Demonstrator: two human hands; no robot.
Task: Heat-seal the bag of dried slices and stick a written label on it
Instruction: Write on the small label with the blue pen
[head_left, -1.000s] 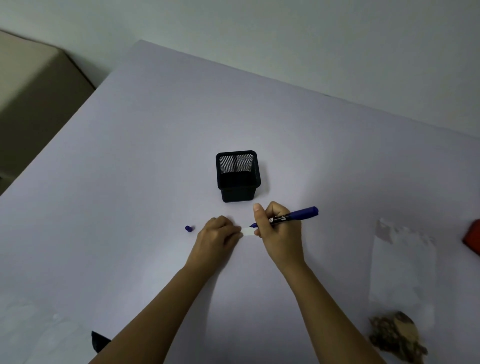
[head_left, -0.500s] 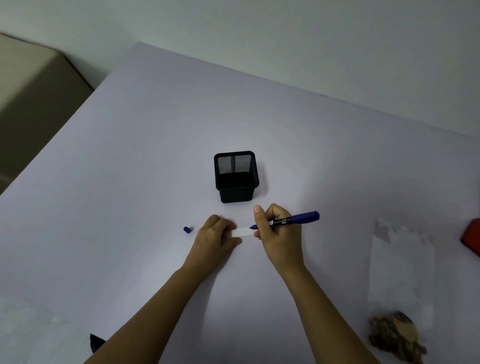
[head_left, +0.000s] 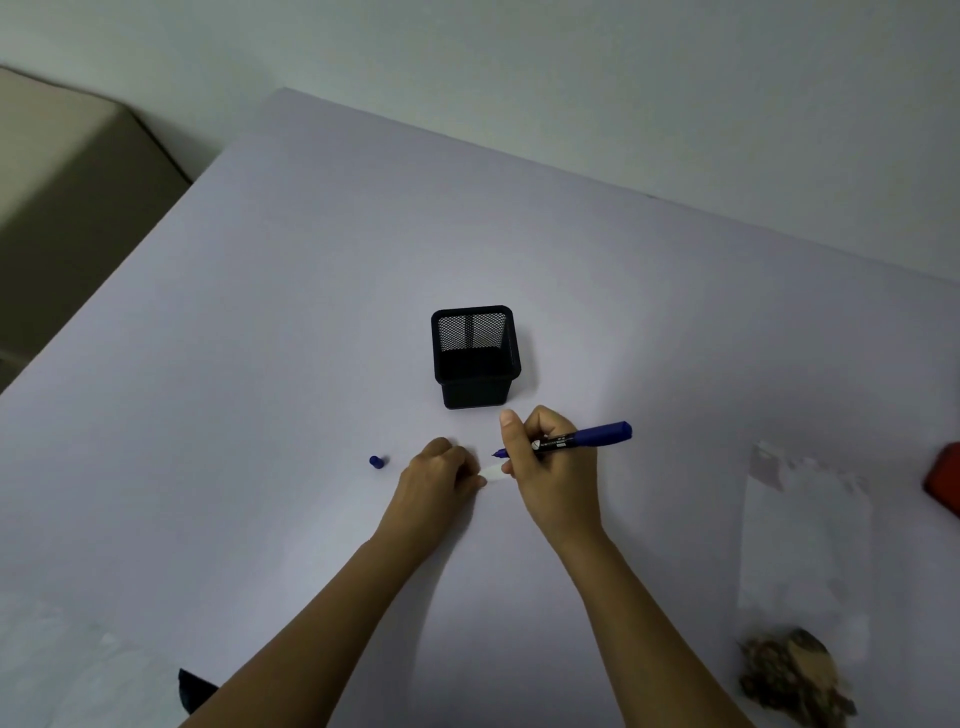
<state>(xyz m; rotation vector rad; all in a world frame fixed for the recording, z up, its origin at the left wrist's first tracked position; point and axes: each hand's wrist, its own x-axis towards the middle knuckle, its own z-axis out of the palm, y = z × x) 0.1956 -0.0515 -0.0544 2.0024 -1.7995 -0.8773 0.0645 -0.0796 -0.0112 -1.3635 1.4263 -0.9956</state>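
Right hand (head_left: 553, 467): fingers curled tight around a blue marker (head_left: 582, 440), writing grip. Barrel is a smooth slim cylinder, dark band with small white print near the fingers, squared blue end pointing right and slightly up. Uncapped tip points left, above the far edge of the label (head_left: 493, 472); contact with the paper cannot be told.

Left hand (head_left: 441, 475): loosely fisted, knuckles up, fingertips pressed down on the left end of the label. The label is a small white paper strip, flat on the table (head_left: 260, 364); only a short piece shows between the two hands. Any writing on it is too small to read.

Marker cap (head_left: 376, 461): short blue plug, lying alone just left of the left hand, not touching it.

Pen holder (head_left: 475, 356): black, square, open-topped, walls of fine metal mesh with a solid rim; stands upright just beyond the hands.

Table surface: matte, pale lilac, smooth.

Bag (head_left: 800, 545): well right of the hands, lying flat; thin translucent white plastic, rectangular, top edge jagged, slightly crinkled. Dried slices (head_left: 795, 675) bunched at its near end: brown, rough, irregular pieces.

Red object (head_left: 945, 483) at the right edge, cut off by the frame; shape unclear.
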